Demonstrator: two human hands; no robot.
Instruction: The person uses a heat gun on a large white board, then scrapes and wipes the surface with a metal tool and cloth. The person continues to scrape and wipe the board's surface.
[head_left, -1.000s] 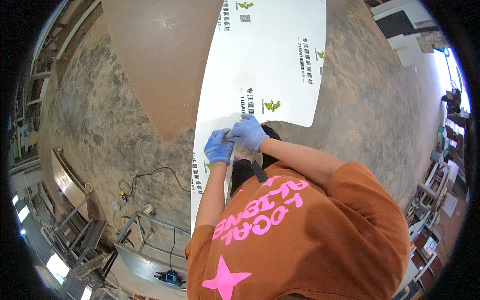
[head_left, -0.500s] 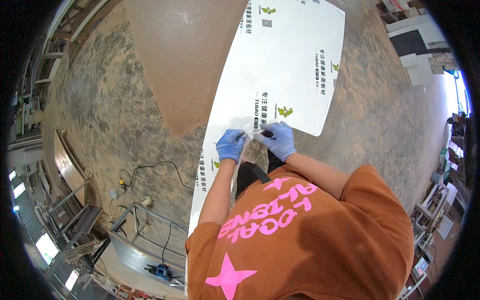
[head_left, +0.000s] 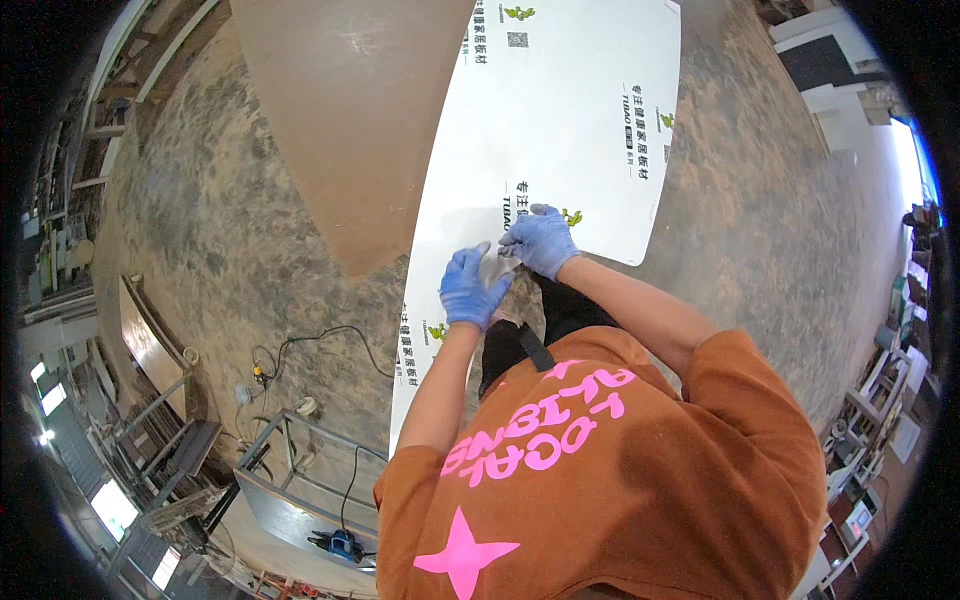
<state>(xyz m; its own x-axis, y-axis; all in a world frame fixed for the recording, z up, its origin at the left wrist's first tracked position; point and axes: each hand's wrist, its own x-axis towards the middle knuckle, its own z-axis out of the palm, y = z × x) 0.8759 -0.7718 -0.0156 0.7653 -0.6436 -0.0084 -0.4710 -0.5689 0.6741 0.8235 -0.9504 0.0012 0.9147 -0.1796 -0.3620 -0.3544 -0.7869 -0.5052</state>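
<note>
A long white board (head_left: 560, 120) with printed marks and small green figures stretches out in front of me, its near part beside my body. My left hand (head_left: 468, 288), in a blue work glove, is closed on a crumpled piece of thin, whitish see-through plastic film (head_left: 496, 265) at the board's near edge. Just to the right and slightly farther off, my right hand (head_left: 542, 243), gloved alike, has its thumb and fingers bent in at the film's other end. The two hands nearly touch, and the fingertips partly hide the film.
A large brown board (head_left: 350, 120) lies left of the white one. On the floor runs a dark cable (head_left: 320, 332). At lower left a metal frame (head_left: 285, 440) stands near a blue power tool (head_left: 342, 545). Boards and shelving line both sides.
My right hand has moved farther from my body and a little left, closer to my left hand. The film between them is more bunched up. The view has shifted slightly.
</note>
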